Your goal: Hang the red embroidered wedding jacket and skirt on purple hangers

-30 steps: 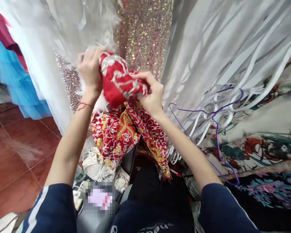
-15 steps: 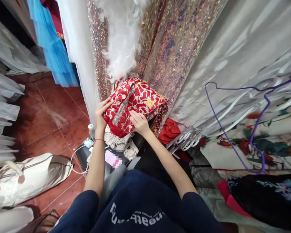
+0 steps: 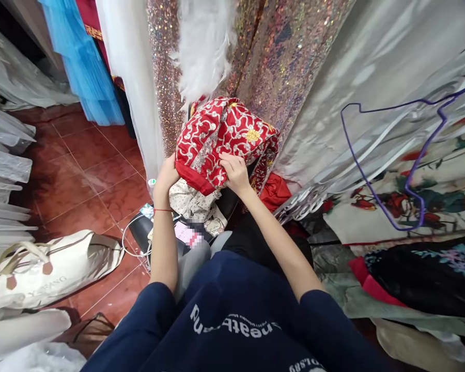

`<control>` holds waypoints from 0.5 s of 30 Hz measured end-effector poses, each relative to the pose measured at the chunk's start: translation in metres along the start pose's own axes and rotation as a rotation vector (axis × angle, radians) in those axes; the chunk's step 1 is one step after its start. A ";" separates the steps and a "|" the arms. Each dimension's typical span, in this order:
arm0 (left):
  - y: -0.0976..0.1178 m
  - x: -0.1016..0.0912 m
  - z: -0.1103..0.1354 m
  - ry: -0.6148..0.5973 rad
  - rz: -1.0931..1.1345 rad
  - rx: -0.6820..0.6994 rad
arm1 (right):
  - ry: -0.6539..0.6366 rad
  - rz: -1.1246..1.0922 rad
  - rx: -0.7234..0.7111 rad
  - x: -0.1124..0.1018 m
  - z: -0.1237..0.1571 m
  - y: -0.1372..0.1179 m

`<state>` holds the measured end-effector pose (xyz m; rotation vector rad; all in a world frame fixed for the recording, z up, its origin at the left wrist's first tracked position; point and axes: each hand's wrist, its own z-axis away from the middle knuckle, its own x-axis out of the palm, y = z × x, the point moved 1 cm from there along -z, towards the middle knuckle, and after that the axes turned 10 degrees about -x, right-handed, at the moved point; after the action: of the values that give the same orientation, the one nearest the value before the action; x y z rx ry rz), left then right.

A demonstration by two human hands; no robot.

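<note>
Since a second ago, the red embroidered garment (image 3: 236, 129) has come down from a raised, bunched fold to lie draped, upper centre of frame. Left hand (image 3: 167, 174) at its left edge, fingers hidden behind cloth; firmness of hold not discernible. Right hand (image 3: 235, 171) on the near part, fingers bent against embroidery; pinching or merely resting, unclear. Dotted white cloth (image 3: 188, 200) just below garment, centre. White feathers (image 3: 205, 46) above. Purple hanger (image 3: 421, 206) well apart, right side.
</note>
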<state>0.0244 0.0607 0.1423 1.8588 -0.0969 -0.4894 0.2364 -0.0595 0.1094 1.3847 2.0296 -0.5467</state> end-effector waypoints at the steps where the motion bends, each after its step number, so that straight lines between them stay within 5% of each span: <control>1: 0.000 -0.001 0.000 -0.015 -0.023 -0.014 | 0.016 0.001 0.009 0.002 0.002 0.000; 10: -0.002 0.017 0.000 -0.078 0.284 -0.004 | 0.083 -0.015 0.129 0.015 0.010 -0.009; 15: -0.014 0.046 -0.007 0.119 0.577 -0.072 | 0.142 -0.025 0.141 0.008 0.005 -0.015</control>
<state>0.0668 0.0577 0.1180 1.6862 -0.5115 0.0185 0.2213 -0.0627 0.1000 1.5206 2.1591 -0.6290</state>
